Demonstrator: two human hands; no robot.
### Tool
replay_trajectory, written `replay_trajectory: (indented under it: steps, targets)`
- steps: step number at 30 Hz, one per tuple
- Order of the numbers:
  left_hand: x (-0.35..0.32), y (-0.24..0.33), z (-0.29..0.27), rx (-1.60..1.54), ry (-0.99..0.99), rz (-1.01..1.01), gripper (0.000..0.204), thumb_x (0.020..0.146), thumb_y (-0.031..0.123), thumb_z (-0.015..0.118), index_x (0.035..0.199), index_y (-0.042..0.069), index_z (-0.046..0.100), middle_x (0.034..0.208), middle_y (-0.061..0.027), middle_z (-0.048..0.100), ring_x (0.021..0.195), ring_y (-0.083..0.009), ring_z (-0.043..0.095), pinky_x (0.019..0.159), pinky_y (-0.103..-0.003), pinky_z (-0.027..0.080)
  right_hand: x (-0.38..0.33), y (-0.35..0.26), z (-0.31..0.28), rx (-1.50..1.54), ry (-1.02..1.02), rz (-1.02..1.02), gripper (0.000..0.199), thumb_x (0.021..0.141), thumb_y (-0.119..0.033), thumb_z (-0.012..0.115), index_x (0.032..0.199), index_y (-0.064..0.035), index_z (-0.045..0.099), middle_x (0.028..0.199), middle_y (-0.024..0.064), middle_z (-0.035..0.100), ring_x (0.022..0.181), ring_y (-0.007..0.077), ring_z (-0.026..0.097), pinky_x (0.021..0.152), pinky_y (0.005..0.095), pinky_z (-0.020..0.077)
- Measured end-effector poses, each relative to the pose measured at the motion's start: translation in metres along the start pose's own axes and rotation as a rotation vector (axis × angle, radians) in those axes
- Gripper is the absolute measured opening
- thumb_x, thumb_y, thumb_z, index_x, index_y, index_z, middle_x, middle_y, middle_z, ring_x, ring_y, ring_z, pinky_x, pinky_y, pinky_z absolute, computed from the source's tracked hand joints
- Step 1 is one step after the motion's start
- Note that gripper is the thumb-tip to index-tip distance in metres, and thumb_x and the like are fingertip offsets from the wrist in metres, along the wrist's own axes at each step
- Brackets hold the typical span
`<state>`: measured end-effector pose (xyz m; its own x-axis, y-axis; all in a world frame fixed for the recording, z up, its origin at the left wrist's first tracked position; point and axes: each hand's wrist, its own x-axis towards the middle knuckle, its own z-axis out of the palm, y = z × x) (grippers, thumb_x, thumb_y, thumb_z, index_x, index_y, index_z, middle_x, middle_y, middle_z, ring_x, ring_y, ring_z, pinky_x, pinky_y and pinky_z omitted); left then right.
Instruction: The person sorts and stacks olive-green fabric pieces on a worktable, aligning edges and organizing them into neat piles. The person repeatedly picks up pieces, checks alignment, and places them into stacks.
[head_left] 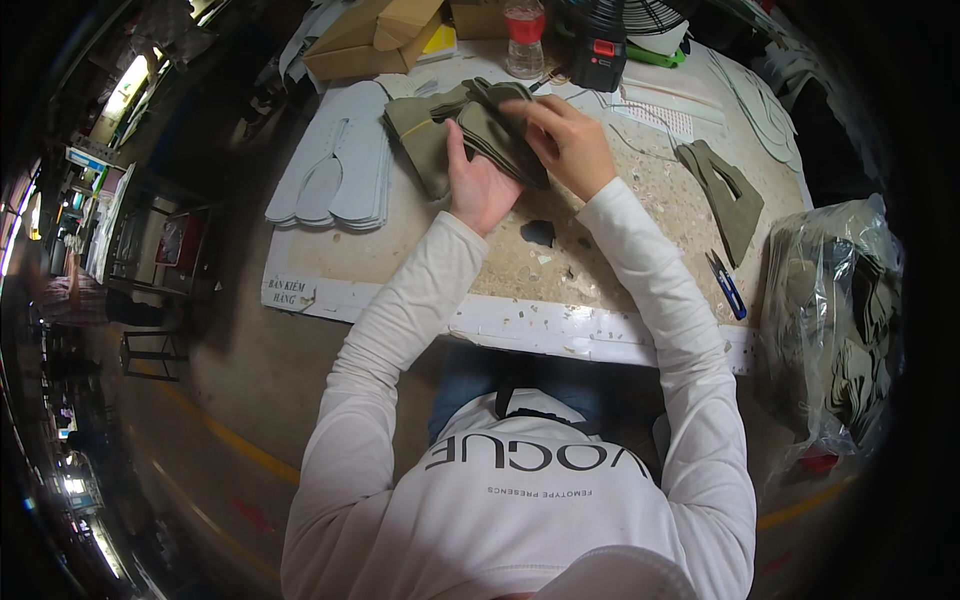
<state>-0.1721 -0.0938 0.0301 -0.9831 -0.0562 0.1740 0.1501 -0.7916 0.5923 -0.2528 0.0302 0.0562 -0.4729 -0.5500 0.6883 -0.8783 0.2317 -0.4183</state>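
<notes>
A workshop dealing in cut shaped pieces. Small scraps (522,316) are littering the worktable (375,262) at upper centre; grey flat pieces (335,160) are lying stacked on its left. Snips (727,286) are resting at centre right, near a plastic bag (797,300) that is holding olive pieces (857,378). Yellow lines (235,440) are marking the floor (235,370) at lower left; lamps (130,85) are glowing at upper left.

White top (520,535) with dark lettering (534,456)

Large letters cross the top's chest, smaller ones nearer its neck. Creased sleeves (640,260) reach the wrists. Blue trousers (465,372) show past its hem; a pale brim (620,577) overlaps its neck end.
</notes>
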Motion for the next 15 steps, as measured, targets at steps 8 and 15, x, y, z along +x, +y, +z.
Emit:
replay_trajectory:
  steps: [8, 15]
  targets:
    - [0.009, -0.007, -0.02, 0.19, 0.115, 0.077, 0.051, 0.103, 0.035, 0.042, 0.15, 0.028, 0.023, 0.146, -0.0104, 0.039, 0.133, -0.0306, 0.043, 0.108, -0.05, 0.037, -0.002, 0.036, -0.018, 0.136, 0.157, 0.137, 0.04, 0.082, -0.008, 0.066, 0.119, -0.0223, 0.067, 0.108, 0.0129, 0.061, 0.087, 0.0274, 0.065, 0.071, 0.031, 0.054]
    - [0.028, -0.003, -0.023, 0.161, 0.086, 0.055, 0.055, 0.104, 0.029, 0.039, 0.152, 0.033, 0.012, 0.145, -0.0172, 0.039, 0.131, -0.04, 0.043, 0.107, -0.052, 0.039, -0.073, 0.123, -0.026, 0.565, 0.132, 0.903, 0.043, 0.086, -0.008, 0.07, 0.127, -0.012, 0.062, 0.113, 0.0061, 0.063, 0.091, 0.0141, 0.064, 0.068, 0.0251, 0.0557]
